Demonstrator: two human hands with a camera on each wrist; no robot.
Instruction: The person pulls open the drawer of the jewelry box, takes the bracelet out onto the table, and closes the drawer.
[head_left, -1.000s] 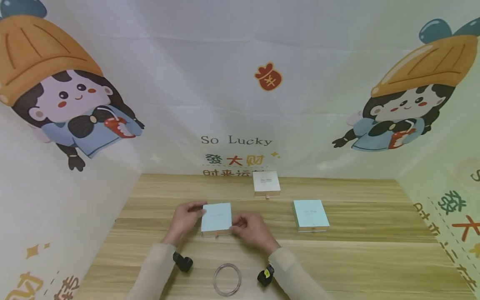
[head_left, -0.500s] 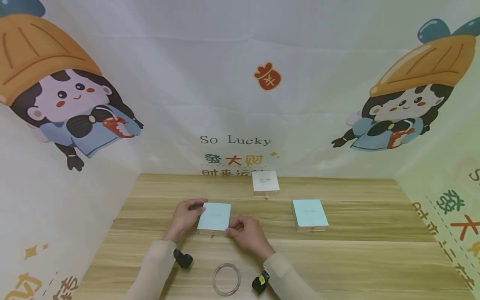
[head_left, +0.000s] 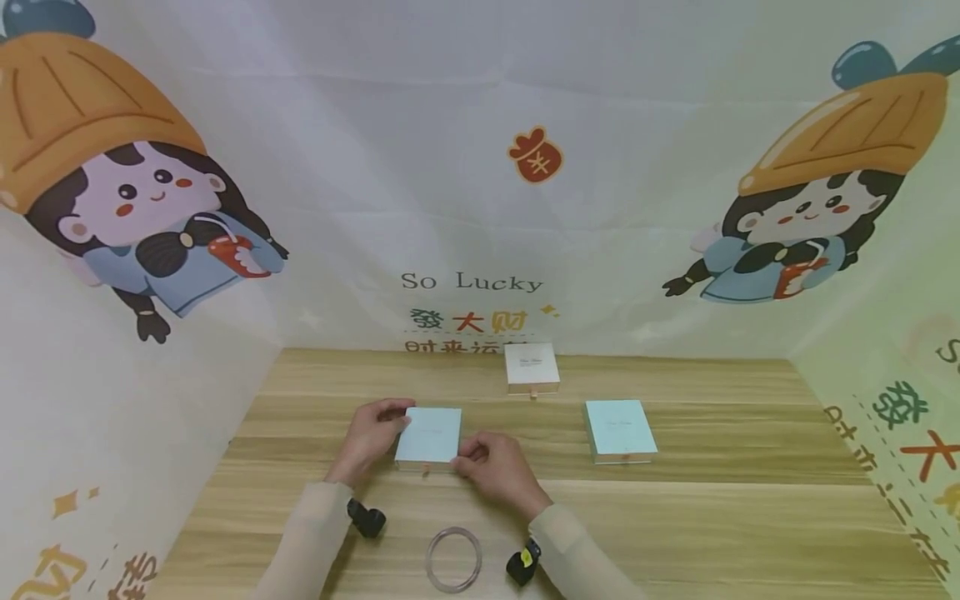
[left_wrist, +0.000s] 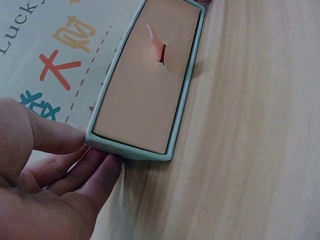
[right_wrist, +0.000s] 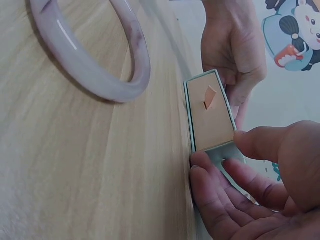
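Note:
A light-blue drawer-style jewelry box [head_left: 429,435] lies on the wooden table, its tan drawer front [left_wrist: 145,80] and small ribbon pull tab [left_wrist: 159,47] facing the person. Its drawer sits flush inside the sleeve. My left hand [head_left: 371,435] holds the box's left side, thumb at the top edge and fingers against the side wall. On the opposite side my right hand [head_left: 498,468] grips the front right corner between thumb and curled fingers, as the right wrist view shows. A pale, mauve-streaked bangle [right_wrist: 90,75] lies flat between the forearms, touched by neither hand.
A second light-blue box [head_left: 621,429] lies to the right. A white box [head_left: 532,367] stands at the back by the printed cloth backdrop [head_left: 480,208]. Cloth walls flank the wooden table [head_left: 735,525] on both sides.
Over the first half second the blue box shifted slightly left and straightened, the right hand moving along with it. Since then box and hands look still.

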